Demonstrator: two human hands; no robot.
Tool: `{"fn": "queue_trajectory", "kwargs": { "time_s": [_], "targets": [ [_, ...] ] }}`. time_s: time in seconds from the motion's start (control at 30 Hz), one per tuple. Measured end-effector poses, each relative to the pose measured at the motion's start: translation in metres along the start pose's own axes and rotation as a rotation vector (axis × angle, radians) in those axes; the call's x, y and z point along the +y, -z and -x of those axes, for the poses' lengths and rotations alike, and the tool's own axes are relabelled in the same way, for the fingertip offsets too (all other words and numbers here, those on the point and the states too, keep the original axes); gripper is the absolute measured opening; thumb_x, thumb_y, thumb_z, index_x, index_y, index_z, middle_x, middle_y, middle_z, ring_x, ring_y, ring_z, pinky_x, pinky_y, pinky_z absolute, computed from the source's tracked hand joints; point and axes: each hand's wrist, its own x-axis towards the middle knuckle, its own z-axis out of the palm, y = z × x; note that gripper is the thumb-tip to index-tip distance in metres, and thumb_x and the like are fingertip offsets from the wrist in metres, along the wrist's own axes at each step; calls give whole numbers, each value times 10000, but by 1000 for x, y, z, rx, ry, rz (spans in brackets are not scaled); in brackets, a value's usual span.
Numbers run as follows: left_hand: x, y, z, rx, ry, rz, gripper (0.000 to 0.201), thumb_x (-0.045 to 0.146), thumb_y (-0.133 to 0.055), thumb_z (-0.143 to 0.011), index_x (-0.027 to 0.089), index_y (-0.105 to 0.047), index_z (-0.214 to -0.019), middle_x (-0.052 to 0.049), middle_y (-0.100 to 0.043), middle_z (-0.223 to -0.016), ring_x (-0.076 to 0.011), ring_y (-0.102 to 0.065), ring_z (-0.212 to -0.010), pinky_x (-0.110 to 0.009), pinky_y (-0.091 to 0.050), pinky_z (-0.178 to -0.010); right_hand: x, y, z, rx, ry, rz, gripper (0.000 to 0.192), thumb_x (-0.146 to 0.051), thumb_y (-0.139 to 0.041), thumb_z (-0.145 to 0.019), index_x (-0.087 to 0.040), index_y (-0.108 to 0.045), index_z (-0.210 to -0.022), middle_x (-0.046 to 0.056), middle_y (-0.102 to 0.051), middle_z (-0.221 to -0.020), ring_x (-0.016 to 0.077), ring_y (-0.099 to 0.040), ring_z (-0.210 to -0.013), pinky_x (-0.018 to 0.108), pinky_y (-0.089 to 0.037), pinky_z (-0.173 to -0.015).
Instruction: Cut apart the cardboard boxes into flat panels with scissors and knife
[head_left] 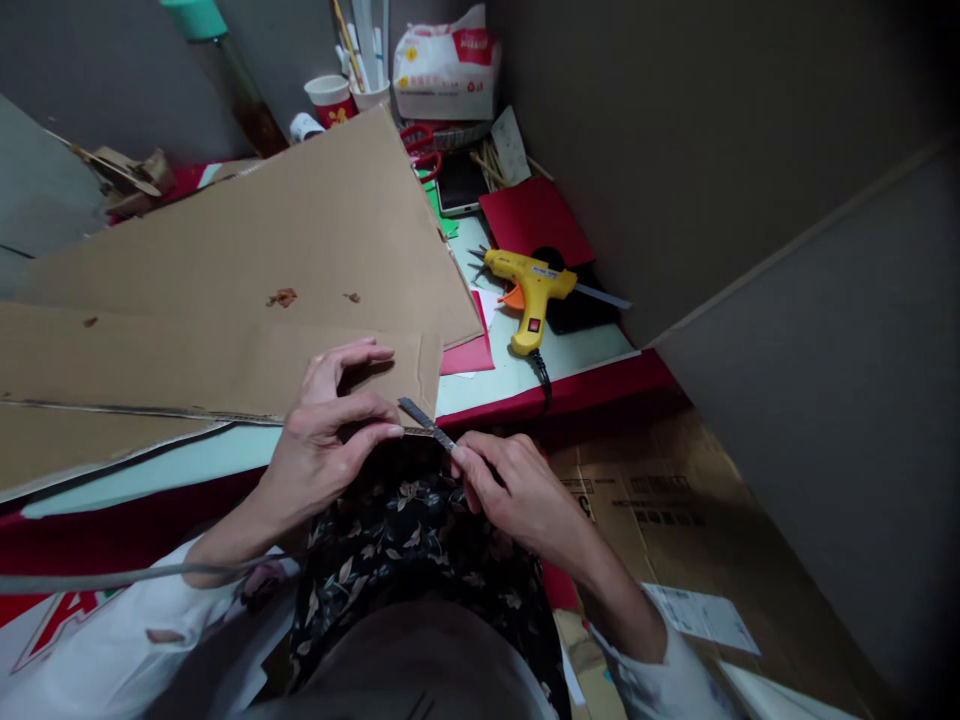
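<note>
A large sheet of brown cardboard point(330, 240) lies across the table, its near strip reaching the front edge. My left hand point(337, 420) pinches the cardboard's near edge between thumb and forefinger, with the other fingers curved above the surface. In my right hand point(510, 485) is a thin grey craft knife point(426, 422), gripped by thumb and fingers. Its narrow, slanted tip points up and left, over the cardboard's corner beside my left fingertips. Whether the tip touches the cardboard, I cannot tell.
To the right lies a yellow glue gun point(534, 290) with a black cord. Behind it are red paper point(536, 220), a phone point(460, 183) and red-handled scissors point(421, 150). Paper cups point(328, 92), a tissue pack point(447, 75) and a bottle point(225, 75) stand at the back. A cardboard box point(675, 480) is below right.
</note>
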Motion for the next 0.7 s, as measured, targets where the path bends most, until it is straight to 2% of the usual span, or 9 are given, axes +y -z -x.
{"fn": "queue_trajectory", "kwargs": {
  "time_s": [0.23, 0.43, 0.7],
  "targets": [
    [-1, -1, -1, -18, -11, 10, 94, 207, -698, -892, 216, -716, -800, -68, -558, -1393, -325, -376, -1472, -576, -344, -1207, 0, -1, 8, -28, -28, 24, 344, -238, -378, -1045, -204, -514, -730, -38, -534, -614, 126, -484, -573, 310, -258, -649],
    [-6, -1, 1, -21, 15, 47, 68, 209, -702, -889, 201, -712, -823, -77, -508, -1464, -333, -307, -1513, -599, -319, -1230, -10, -7, 1, 30, -16, 47, 342, -228, -378, -1050, -205, -494, -729, -35, -563, -658, 130, -483, -623, 309, -270, -695],
    [-3, -1, 0, -33, 26, 60, 91, 207, -679, -906, 187, -698, -819, -101, -492, -1455, -316, -274, -1527, -580, -302, -1243, -8, -10, 9, 10, -75, 19, 346, -234, -380, -1050, -201, -546, -748, -39, -567, -622, 124, -491, -584, 297, -281, -668]
  ]
}}
